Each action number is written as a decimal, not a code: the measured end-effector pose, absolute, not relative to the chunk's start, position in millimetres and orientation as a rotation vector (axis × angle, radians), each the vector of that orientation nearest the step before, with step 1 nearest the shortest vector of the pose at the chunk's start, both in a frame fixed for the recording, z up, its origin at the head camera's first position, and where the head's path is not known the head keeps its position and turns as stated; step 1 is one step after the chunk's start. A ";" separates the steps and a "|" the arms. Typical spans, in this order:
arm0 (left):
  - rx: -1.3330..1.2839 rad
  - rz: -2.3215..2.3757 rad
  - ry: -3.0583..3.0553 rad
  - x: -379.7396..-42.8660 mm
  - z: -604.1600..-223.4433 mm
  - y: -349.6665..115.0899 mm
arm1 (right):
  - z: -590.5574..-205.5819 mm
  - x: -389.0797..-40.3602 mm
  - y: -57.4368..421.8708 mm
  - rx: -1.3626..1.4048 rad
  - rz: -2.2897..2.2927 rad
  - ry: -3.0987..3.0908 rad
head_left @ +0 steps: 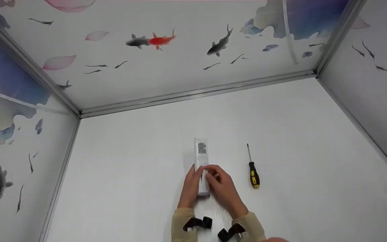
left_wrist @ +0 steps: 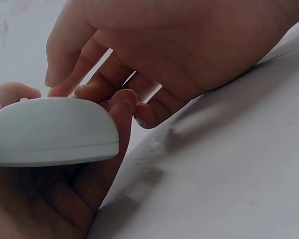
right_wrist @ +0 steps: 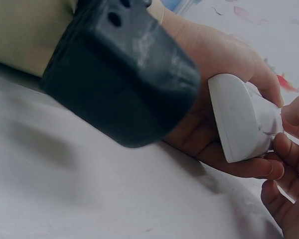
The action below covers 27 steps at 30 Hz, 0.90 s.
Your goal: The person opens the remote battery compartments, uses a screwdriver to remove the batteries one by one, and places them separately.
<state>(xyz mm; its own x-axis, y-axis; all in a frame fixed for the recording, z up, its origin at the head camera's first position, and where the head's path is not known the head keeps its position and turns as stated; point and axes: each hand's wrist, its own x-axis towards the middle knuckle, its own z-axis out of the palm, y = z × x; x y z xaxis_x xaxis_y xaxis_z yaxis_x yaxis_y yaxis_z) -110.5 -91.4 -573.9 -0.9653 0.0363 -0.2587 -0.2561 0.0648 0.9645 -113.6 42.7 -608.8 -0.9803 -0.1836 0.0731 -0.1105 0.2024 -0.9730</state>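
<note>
A long white remote control (head_left: pixel 201 158) with a black code label near its far end lies in my left hand (head_left: pixel 189 190). In the left wrist view its rounded end (left_wrist: pixel 55 132) faces the camera, left-hand fingers curled beneath and along its side. My right hand (head_left: pixel 226 191) reaches over from the right, its thumb and bent fingertips pinching at the upper face and right edge. The right wrist view has the remote (right_wrist: pixel 234 119) tilted in the left palm, with the right fingertips (right_wrist: pixel 284 144) at its upper side. Those fingers partly hide the upper face.
A black and yellow screwdriver (head_left: pixel 254 174) lies to the right, its tip pointing away. Metal-edged panels printed with fish and petals (head_left: pixel 186 67) bound the white tabletop (head_left: pixel 123 174) at the back and sides. Black wrist mounts (head_left: pixel 207 222) sit at both sleeves.
</note>
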 end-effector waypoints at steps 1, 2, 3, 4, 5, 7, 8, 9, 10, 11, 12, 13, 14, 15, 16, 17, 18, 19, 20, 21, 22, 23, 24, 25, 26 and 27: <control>-0.222 2.006 2.117 -110.6 -574.0 -91.7 | -608.9 -113.6 42.5 -0.291 -1.927 2.389; -0.220 2.004 2.120 -110.7 -573.9 -91.9 | -608.5 -113.5 42.2 -0.291 -1.931 2.389; -0.217 2.001 2.126 -110.8 -573.9 -92.1 | -608.3 -113.6 42.1 -0.293 -1.934 2.390; -0.216 1.998 2.131 -110.8 -573.6 -92.2 | -608.0 -113.7 42.0 -0.297 -1.933 2.392; -0.216 1.994 2.136 -110.8 -573.2 -92.4 | -607.2 -113.7 42.0 -0.299 -1.935 2.393; -0.221 1.980 2.150 -110.7 -572.2 -92.4 | -607.8 -113.9 41.9 -0.308 -1.933 2.394; -0.222 1.972 2.159 -110.5 -571.8 -92.5 | -608.0 -114.1 41.9 -0.316 -1.932 2.395; -0.224 1.965 2.167 -110.4 -571.2 -92.6 | -608.3 -114.3 42.0 -0.327 -1.929 2.397; -0.225 1.959 2.174 -110.3 -570.6 -92.5 | -608.5 -114.3 42.0 -0.339 -1.926 2.399; -0.226 1.952 2.181 -110.2 -570.5 -92.6 | -608.7 -114.5 42.0 -0.349 -1.923 2.401; -0.226 1.947 2.187 -110.2 -570.5 -92.6 | -608.9 -114.5 41.9 -0.347 -1.926 2.402; -0.224 1.944 2.191 -110.4 -570.9 -92.8 | -609.0 -114.5 41.8 -0.348 -1.925 2.405; -0.219 1.947 2.193 -110.7 -571.5 -93.0 | -609.0 -114.5 41.7 -0.345 -1.925 2.407; -0.215 1.948 2.195 -110.9 -572.1 -93.2 | -609.0 -114.4 41.4 -0.339 -1.925 2.409; -0.215 1.950 2.190 -111.8 -575.3 -93.6 | -608.9 -114.3 41.2 -0.331 -1.928 2.409; -0.216 1.953 2.185 -112.9 -579.1 -94.1 | -609.0 -114.2 41.0 -0.322 -1.931 2.408; -0.215 1.959 2.180 -113.9 -583.2 -94.5 | -608.9 -114.1 40.8 -0.315 -1.934 2.407; -0.216 1.964 2.175 -114.9 -587.6 -94.9 | -608.8 -114.0 40.8 -0.310 -1.934 2.407; -0.219 1.969 2.172 -115.8 -591.8 -95.0 | -608.8 -114.1 40.8 -0.310 -1.936 2.406; -0.232 1.966 2.170 -116.4 -596.3 -95.2 | -608.8 -114.2 40.8 -0.310 -1.937 2.404; -0.239 1.969 2.166 -117.2 -600.6 -95.1 | -608.9 -114.3 41.0 -0.312 -1.936 2.405; -0.247 1.970 2.169 -117.1 -602.4 -94.7 | -609.0 -114.4 41.3 -0.314 -1.935 2.405; -0.250 1.970 2.175 -116.8 -603.7 -94.1 | -609.3 -114.5 41.7 -0.319 -1.931 2.408; -0.264 1.960 2.183 -116.4 -604.3 -93.5 | -609.6 -114.7 42.2 -0.326 -1.925 2.413; -0.272 1.952 2.198 -116.0 -604.5 -92.7 | -610.3 -114.9 42.6 -0.334 -1.919 2.418; -0.282 1.944 2.208 -115.7 -604.6 -92.2 | -610.4 -114.9 42.9 -0.338 -1.913 2.422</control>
<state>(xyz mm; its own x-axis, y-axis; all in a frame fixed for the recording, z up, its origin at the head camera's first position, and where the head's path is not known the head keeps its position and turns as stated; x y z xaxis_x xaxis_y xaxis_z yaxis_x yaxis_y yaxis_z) -115.7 -92.2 -604.6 -0.9646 -0.0195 -0.2630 -0.2633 0.1242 0.9567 -114.9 42.9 -610.4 -0.9756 -0.1923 0.1059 -0.1476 0.2174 -0.9649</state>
